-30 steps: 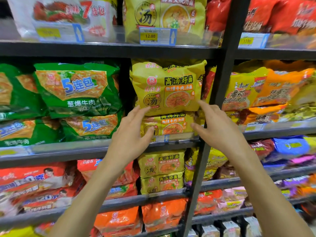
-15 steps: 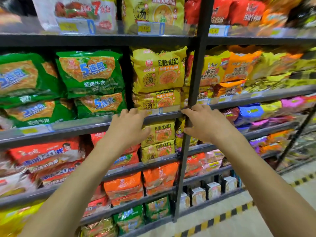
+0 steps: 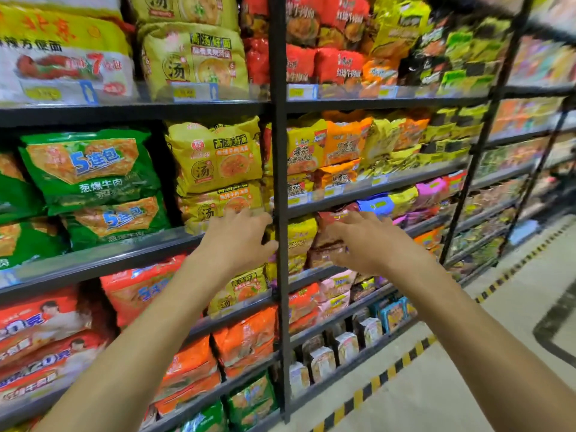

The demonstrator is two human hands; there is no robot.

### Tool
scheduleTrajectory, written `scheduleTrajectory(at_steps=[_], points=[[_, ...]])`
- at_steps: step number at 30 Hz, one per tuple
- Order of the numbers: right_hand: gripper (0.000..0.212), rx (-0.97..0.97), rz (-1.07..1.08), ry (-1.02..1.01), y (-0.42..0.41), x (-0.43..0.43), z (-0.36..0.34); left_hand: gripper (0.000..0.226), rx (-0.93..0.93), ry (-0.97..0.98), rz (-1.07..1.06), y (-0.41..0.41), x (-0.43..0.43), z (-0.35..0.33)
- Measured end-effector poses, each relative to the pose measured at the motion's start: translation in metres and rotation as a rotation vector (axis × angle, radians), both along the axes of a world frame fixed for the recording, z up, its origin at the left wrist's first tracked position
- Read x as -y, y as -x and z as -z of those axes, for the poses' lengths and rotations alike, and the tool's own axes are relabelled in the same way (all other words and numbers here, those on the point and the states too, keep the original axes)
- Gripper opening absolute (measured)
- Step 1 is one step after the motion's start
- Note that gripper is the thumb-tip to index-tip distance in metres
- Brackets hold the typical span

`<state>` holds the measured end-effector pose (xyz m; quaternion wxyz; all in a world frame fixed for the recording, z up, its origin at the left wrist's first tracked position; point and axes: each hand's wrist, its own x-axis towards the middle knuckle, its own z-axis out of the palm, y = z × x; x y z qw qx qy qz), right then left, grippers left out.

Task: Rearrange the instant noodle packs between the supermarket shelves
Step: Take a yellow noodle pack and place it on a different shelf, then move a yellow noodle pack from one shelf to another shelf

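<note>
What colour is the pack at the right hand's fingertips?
The pack is dark red, seen in the head view, slightly blurred, by the right hand.

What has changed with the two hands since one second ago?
Both hands came down from the yellow noodle packs. The right hand crossed to the right of the black post and now lies on a dark red pack one shelf lower. The left hand sank to the shelf edge beside the post; whether it grips anything is unclear. No pack visibly moved.
</note>
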<state>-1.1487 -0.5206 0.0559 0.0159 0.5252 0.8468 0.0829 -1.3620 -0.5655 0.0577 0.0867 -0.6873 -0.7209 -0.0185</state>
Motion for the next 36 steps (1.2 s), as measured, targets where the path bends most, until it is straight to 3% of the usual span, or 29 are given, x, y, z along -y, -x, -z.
scheduleTrajectory(at_steps=[17,22,36], points=[[0.06,-0.049,0.152,0.026,-0.247,-0.008,-0.024,0.042,0.055,0.03,0.233,-0.249,-0.061,-0.016],[0.062,-0.031,0.166,0.016,-0.303,-0.019,-0.017,0.054,0.059,0.042,0.251,-0.313,-0.078,-0.017],[0.058,-0.083,0.178,0.061,-0.388,-0.101,-0.004,0.058,0.047,0.033,0.256,-0.392,-0.161,-0.022]])
